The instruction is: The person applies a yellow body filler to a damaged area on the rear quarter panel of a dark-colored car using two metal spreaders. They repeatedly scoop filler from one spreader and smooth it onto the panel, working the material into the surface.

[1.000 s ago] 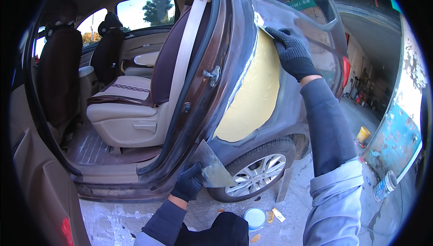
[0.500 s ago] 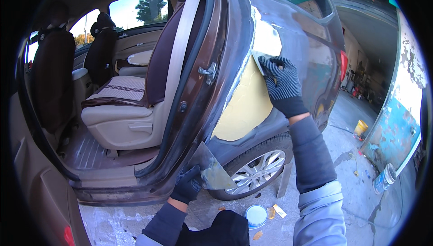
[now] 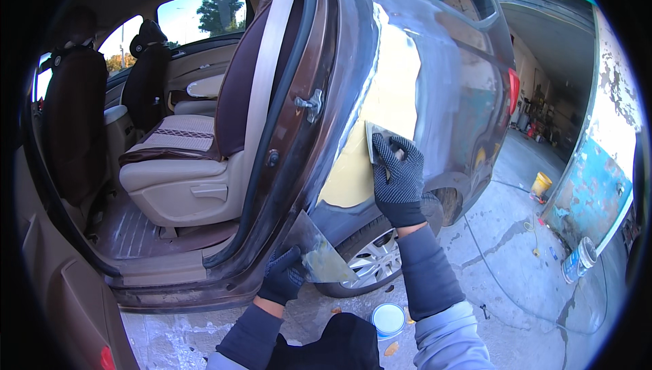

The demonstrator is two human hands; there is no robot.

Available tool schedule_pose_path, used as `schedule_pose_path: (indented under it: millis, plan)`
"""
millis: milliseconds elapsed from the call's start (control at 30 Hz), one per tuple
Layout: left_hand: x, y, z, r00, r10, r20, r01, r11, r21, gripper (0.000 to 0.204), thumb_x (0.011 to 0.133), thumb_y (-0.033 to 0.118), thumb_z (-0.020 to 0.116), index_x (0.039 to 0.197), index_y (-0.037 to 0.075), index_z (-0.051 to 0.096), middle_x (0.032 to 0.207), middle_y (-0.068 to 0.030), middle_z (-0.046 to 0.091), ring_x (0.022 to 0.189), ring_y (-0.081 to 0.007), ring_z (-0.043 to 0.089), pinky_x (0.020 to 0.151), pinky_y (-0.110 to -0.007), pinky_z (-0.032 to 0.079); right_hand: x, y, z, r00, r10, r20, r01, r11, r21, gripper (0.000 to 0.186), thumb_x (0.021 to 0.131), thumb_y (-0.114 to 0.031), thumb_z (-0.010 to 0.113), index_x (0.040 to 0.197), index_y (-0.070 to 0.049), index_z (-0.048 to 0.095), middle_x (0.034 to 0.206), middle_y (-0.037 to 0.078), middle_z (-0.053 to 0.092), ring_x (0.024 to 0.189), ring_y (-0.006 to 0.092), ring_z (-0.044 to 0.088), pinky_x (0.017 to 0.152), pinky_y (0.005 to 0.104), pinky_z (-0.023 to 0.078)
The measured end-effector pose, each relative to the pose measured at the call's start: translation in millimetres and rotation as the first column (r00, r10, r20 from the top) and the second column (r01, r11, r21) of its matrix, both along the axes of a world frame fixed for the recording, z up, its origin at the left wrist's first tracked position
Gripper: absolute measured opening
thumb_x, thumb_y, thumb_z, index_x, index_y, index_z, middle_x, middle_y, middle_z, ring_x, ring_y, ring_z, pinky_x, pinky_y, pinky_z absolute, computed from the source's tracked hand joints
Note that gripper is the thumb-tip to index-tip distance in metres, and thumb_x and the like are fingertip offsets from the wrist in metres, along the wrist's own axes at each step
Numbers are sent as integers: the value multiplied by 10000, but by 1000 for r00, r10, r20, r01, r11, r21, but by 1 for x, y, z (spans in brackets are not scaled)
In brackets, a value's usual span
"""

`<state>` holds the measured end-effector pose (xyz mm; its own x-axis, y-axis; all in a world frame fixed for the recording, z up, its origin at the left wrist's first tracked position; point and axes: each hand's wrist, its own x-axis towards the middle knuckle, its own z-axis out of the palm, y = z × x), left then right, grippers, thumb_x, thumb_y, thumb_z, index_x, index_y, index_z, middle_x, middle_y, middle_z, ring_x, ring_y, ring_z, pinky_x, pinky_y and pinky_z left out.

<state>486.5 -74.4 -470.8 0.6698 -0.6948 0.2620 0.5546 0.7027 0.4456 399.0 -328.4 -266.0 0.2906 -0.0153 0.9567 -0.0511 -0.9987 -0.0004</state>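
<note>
My right hand (image 3: 399,180), in a dark knit glove with pale ribbing, grips a thin flat filler spreader (image 3: 371,140). Its blade lies against the pale yellow body filler (image 3: 392,85) spread over the rear side panel (image 3: 445,91) of a dark brown car. Low on the left, my gloved left hand (image 3: 282,278) is closed on the edge of a flat plate (image 3: 318,248), a grey mixing board smeared with filler. That board hangs in front of the rear wheel (image 3: 373,261) and partly covers it. My right forearm hides some of the tyre too.
The rear doorway shows a beige seat (image 3: 178,178), a belt (image 3: 273,51) and a metal door striker (image 3: 311,105). A white-lidded tin (image 3: 388,320) stands by my knee. To the right are a hose (image 3: 499,282), a yellow bucket (image 3: 540,185), a tilted pail (image 3: 579,260) and a peeling wall (image 3: 591,187).
My right hand has moved down and slightly left along the filler with the spreader. The filler's upper part is now uncovered. My left hand and the board stay nearly still.
</note>
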Motion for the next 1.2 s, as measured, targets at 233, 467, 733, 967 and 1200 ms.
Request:
schedule_pose_path:
  millis: [233, 467, 733, 967, 1200]
  plan:
    - [4, -1, -8, 1000, -1, -31, 1, 1000, 26, 299, 1018, 66, 614, 1311, 70, 674, 1269, -107, 707, 1206, -290, 661, 1090, -448, 503, 3, 32, -40, 996, -86, -27, 89, 992, 95, 551, 861, -98, 748, 1397, -220, 702, 1284, 195, 608, 1206, 410, 577, 1063, 493, 472]
    - [4, 2, -7, 990, -37, -133, 39, 999, 10, 220, 1028, 145, 595, 1189, 54, 714, 1259, -141, 717, 1219, -336, 657, 1122, -507, 477, 4, 64, -68, 993, -102, -59, 109, 985, 131, 532, 859, -126, 762, 1381, -209, 709, 1288, 195, 617, 1187, 414, 584, 1042, 511, 475]
    - [11, 6, -8, 973, -96, -211, 91, 995, -32, 330, 1022, 186, 620, 1323, 55, 663, 1305, -140, 702, 1267, -356, 625, 1161, -522, 440, 8, 84, -114, 994, -93, -61, 98, 991, 87, 620, 789, -160, 731, 1396, -269, 671, 1240, 145, 571, 1183, 385, 546, 1009, 555, 445]
    - [8, 7, -2, 973, -122, -195, 115, 992, -47, 379, 1021, 218, 624, 1364, 57, 648, 1350, -139, 687, 1298, -357, 605, 1179, -521, 415, -4, 92, -137, 985, -45, -167, 60, 994, 88, 609, 762, -171, 715, 1367, -237, 699, 1263, 171, 554, 1194, 418, 522, 1041, 573, 424]
    - [1, 10, -3, 987, -73, -142, 65, 996, -60, 379, 1028, 219, 625, 1375, 67, 637, 1363, -124, 673, 1289, -338, 612, 1173, -518, 423, -38, 84, -132, 944, 62, -325, -34, 995, 93, 517, 791, -85, 681, 1297, -183, 723, 1161, 170, 628, 1066, 387, 618, 963, 523, 499]
